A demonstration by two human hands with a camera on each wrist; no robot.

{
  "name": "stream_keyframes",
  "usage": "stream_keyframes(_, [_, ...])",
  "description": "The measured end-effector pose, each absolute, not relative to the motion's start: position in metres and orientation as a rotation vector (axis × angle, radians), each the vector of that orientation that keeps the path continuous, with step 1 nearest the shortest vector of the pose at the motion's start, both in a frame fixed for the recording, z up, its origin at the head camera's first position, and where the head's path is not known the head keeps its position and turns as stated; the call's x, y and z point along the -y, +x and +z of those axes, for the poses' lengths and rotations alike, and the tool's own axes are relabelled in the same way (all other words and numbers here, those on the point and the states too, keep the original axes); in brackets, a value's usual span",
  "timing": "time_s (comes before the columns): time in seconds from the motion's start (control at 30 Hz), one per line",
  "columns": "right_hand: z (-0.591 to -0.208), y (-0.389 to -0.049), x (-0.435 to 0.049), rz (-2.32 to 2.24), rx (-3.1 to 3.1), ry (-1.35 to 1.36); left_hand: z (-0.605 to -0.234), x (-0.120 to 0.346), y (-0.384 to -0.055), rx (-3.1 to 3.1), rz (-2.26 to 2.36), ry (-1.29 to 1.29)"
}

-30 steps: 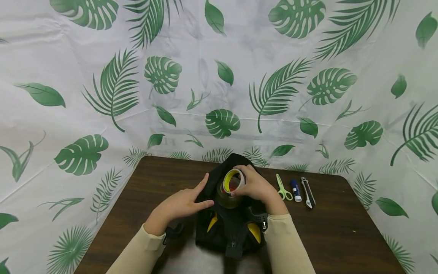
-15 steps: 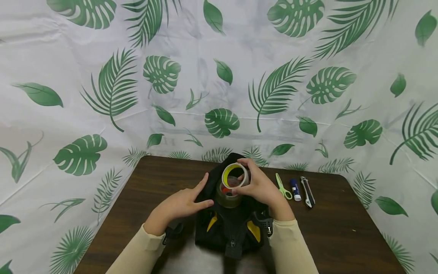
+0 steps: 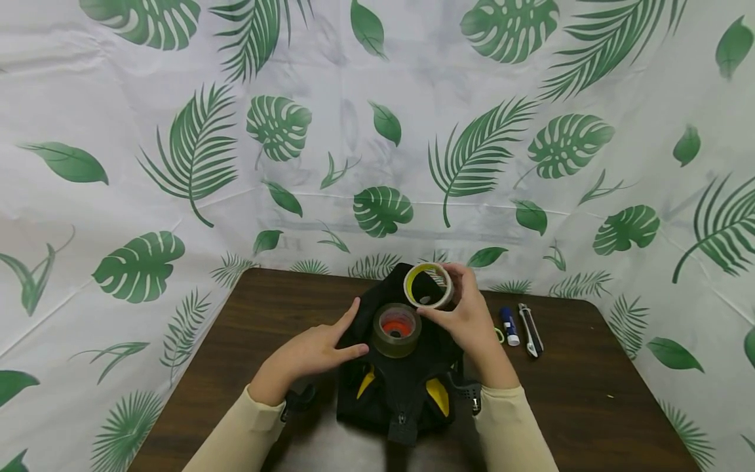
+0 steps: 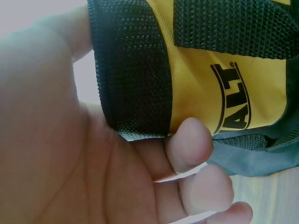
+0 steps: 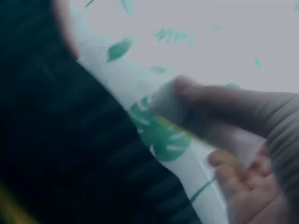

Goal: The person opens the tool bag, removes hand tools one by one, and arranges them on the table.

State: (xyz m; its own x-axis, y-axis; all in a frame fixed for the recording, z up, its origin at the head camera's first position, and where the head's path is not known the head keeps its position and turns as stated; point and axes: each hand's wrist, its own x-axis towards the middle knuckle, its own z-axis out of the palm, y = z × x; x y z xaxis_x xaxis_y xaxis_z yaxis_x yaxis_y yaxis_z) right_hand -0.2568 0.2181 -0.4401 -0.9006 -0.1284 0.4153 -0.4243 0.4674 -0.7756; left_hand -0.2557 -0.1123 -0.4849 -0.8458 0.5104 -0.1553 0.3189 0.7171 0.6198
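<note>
So, the right hand (image 3: 468,321) pinches the clear tape (image 3: 410,284) at the black bag's (image 3: 404,390) far side, beside the brown tape (image 3: 394,347). It hides most of the scissors (image 3: 500,335); glue stick (image 3: 510,326) and cutter (image 3: 531,331) lie farther right. The left hand (image 3: 307,357) touches the bag, thumb spread.

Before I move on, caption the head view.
Left hand holds a bag; right hand grips a yellow-lined tape roll.

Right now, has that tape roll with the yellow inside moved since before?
Yes: in the head view, the yellow-lined roll moved up and right, nearer the glue stick.
</note>
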Motion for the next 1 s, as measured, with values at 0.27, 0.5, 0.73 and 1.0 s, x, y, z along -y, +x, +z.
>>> stream_keyframes(0.27, [-0.455, -0.256, -0.252, 1.324, 2.126, 0.425, -0.486, 0.112, -0.256, -2.603, 0.865, 0.651])
stream_keyframes(0.5, [-0.466, -0.262, -0.296, 1.36, 1.877, 0.409, -0.483, 0.113, -0.255, -2.6, 0.864, 0.639])
stream_keyframes(0.73, [-0.507, -0.279, -0.344, 1.475, 1.779, 0.2, -0.482, 0.114, -0.253, -2.603, 0.852, 0.64])
stream_keyframes(1.0, [-0.546, -0.285, -0.39, 1.554, 1.744, -0.006, -0.481, 0.113, -0.253, -2.597, 0.852, 0.656])
